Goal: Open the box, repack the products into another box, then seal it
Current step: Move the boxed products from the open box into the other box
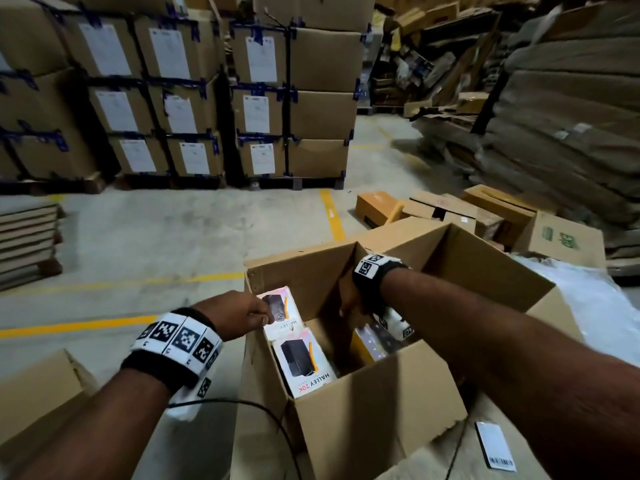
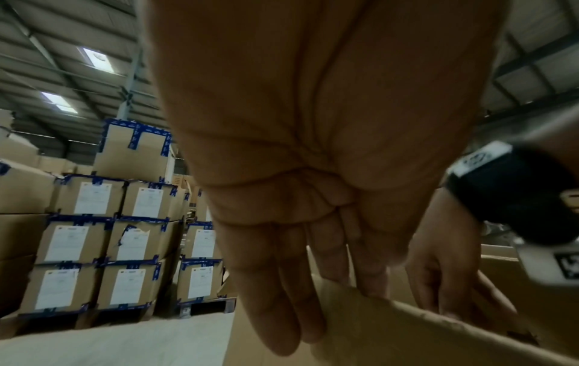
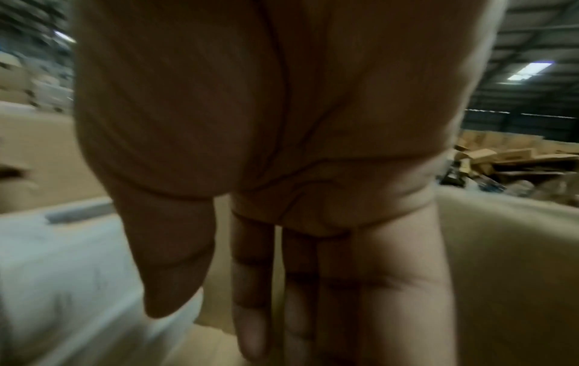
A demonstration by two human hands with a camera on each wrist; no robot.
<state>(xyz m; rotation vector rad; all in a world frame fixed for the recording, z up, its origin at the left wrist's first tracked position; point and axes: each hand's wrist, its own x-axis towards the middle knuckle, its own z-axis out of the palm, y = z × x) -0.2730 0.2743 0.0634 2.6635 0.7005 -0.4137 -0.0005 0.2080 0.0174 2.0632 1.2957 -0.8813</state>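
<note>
Open box point(image 1: 363, 407) sits on the floor, flaps up, partly filled. Two white product cartons point(image 1: 304, 362) stand against its left wall, long axis roughly along that wall; more packs point(image 1: 372, 341) lie at the bottom right. Left hand point(image 1: 239, 315) is at the left rim, fingers curled down, pinching the top of the far carton point(image 1: 278, 311). Right hand point(image 1: 353, 299) reaches down inside at mid box, fingers straight, released, holding nothing visible. Left hand is nearer the cartons; right is nearer the bottom packs.
</note>
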